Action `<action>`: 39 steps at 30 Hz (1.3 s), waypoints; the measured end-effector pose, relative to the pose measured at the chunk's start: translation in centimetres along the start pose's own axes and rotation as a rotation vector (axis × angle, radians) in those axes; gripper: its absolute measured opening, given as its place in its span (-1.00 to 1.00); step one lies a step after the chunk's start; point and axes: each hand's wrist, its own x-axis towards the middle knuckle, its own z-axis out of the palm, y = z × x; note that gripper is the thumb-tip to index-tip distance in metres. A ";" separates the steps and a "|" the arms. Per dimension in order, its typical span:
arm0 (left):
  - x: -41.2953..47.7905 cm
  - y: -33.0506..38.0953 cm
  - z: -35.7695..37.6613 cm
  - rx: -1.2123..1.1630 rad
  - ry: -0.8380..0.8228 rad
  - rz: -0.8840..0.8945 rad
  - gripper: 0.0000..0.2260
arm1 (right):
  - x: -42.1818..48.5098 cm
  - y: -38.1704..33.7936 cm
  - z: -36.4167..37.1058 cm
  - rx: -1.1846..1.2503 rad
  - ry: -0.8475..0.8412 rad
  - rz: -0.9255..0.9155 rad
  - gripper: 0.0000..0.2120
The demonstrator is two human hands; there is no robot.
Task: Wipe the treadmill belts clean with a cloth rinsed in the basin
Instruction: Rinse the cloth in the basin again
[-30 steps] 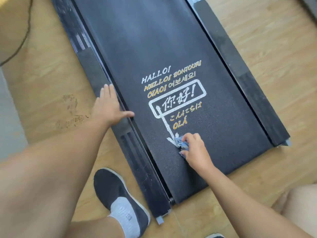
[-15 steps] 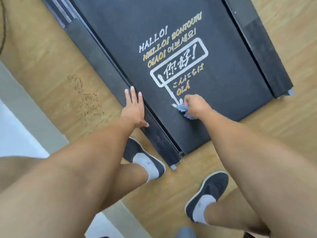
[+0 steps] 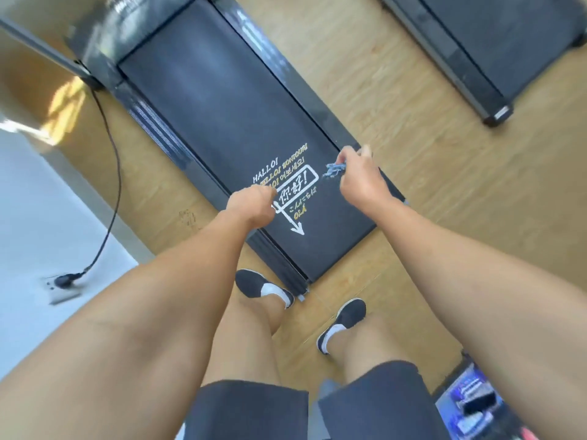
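Nearest, our dark slip-on shoes (image 3: pixel 251 282) stand on the pale wooden floor (image 3: pixel 397 106) at the near end of the black treadmill belt with printed greetings (image 3: pixel 222 100). Our left hand (image 3: pixel 254 206) hovers over the belt's left side, fingers curled in on nothing we can see. Our right hand (image 3: pixel 359 179) pinches the crumpled blue-grey cloth (image 3: pixel 335 169) above the belt's right edge, apparently off the surface. We judge this belt largely wiped, though blur hides any residue. The second dark treadmill (image 3: pixel 495 36) farther off likely remains, and no basin is in view.
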 end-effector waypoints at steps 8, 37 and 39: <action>-13.8 20.2 -15.3 0.229 -0.049 0.243 -0.74 | -12.5 2.9 -24.5 0.010 0.217 0.024 -0.83; 6.7 83.9 -32.5 0.347 -0.104 0.418 -0.65 | -0.7 54.5 -69.8 0.051 0.147 0.451 -0.69; 9.3 89.4 -36.0 0.388 -0.152 0.462 -0.70 | 1.9 57.4 -73.3 0.075 0.190 0.462 -0.77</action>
